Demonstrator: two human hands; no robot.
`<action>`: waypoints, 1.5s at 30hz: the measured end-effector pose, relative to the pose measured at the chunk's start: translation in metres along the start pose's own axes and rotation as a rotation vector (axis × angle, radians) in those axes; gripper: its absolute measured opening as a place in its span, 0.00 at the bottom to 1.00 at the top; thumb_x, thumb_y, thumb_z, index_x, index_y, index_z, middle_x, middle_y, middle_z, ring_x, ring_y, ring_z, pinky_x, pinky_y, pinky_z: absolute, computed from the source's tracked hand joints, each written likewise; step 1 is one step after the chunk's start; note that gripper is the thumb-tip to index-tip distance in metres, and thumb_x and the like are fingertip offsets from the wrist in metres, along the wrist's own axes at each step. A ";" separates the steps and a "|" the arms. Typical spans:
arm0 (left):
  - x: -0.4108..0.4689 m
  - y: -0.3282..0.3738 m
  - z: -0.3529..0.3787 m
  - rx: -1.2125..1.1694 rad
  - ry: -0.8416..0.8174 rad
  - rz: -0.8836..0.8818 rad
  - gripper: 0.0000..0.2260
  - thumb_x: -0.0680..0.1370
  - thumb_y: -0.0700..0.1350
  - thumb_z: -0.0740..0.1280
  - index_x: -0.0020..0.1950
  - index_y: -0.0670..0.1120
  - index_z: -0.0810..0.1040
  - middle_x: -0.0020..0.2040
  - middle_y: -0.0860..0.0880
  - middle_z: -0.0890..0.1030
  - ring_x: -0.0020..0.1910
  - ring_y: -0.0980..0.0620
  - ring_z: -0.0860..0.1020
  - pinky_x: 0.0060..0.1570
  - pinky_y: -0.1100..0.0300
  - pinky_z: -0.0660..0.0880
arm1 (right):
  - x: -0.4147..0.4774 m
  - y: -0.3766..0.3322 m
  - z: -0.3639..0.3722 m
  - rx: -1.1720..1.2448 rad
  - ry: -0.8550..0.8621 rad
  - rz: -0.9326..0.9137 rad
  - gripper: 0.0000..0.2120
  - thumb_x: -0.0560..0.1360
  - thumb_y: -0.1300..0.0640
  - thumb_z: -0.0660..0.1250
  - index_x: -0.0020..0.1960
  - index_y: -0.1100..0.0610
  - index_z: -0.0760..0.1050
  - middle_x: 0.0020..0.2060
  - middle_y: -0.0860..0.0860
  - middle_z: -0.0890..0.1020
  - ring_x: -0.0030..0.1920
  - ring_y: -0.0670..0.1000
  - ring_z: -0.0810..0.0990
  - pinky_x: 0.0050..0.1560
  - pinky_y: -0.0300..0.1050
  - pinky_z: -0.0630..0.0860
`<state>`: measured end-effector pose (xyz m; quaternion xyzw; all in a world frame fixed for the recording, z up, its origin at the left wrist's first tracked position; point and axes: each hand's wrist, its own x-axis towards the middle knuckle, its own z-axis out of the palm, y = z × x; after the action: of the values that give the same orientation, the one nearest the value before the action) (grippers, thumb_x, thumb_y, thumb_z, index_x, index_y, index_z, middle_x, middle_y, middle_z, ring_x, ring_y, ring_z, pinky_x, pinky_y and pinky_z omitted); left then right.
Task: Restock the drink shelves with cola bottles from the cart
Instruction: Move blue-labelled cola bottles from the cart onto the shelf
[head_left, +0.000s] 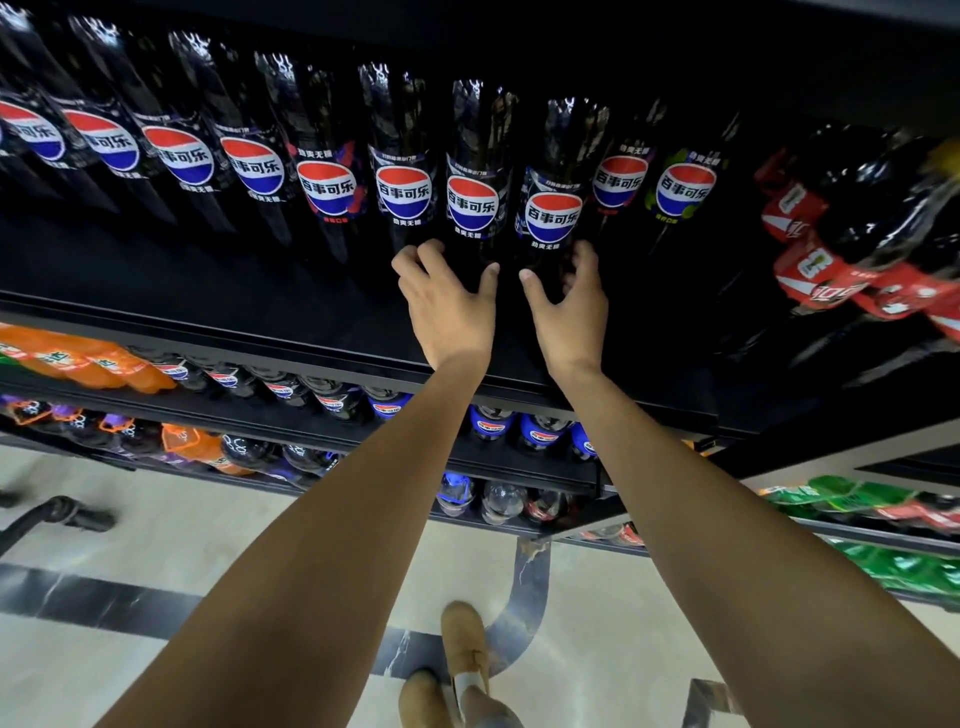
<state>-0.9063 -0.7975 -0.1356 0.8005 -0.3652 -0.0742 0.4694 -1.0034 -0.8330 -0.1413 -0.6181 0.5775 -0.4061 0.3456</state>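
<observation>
Already the top shelf (208, 325) carries a long row of black cola bottles, so much of the restocking looks done. Both hands are up at that row. The left hand (447, 312) curls thumb and fingers round the base of 1 cola bottle (470, 208), and the right hand (569, 312) cups the base of the neighbouring bottle (551, 218). I judge these 2 are being seated. No cart stock shows, so what remains is unclear.

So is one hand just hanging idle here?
No, the left hand curls round the base of a cola bottle on the upper shelf and the right hand round the neighbouring bottle.
</observation>
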 end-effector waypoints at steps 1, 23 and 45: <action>0.000 0.001 -0.001 -0.011 -0.013 -0.009 0.25 0.74 0.51 0.72 0.63 0.39 0.69 0.65 0.42 0.66 0.59 0.45 0.70 0.48 0.55 0.75 | 0.000 -0.002 -0.001 0.003 -0.018 0.013 0.35 0.76 0.51 0.69 0.77 0.57 0.58 0.72 0.53 0.68 0.71 0.52 0.68 0.70 0.47 0.68; -0.015 -0.141 -0.284 0.938 -0.236 0.000 0.17 0.78 0.52 0.61 0.62 0.42 0.72 0.60 0.42 0.74 0.62 0.41 0.70 0.62 0.49 0.63 | -0.133 -0.147 0.132 -0.744 -0.666 -0.990 0.16 0.78 0.50 0.58 0.59 0.58 0.76 0.54 0.55 0.79 0.57 0.58 0.73 0.54 0.52 0.68; -0.009 -0.386 -0.638 0.950 -0.016 -0.701 0.13 0.80 0.48 0.58 0.60 0.44 0.73 0.59 0.44 0.76 0.60 0.43 0.73 0.62 0.49 0.66 | -0.430 -0.360 0.508 -0.529 -1.202 -1.521 0.10 0.77 0.51 0.59 0.48 0.56 0.75 0.45 0.55 0.82 0.50 0.59 0.80 0.40 0.47 0.68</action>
<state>-0.4193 -0.2336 -0.0985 0.9954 -0.0755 -0.0590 0.0040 -0.3909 -0.3926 -0.0824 -0.9823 -0.1693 0.0016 0.0802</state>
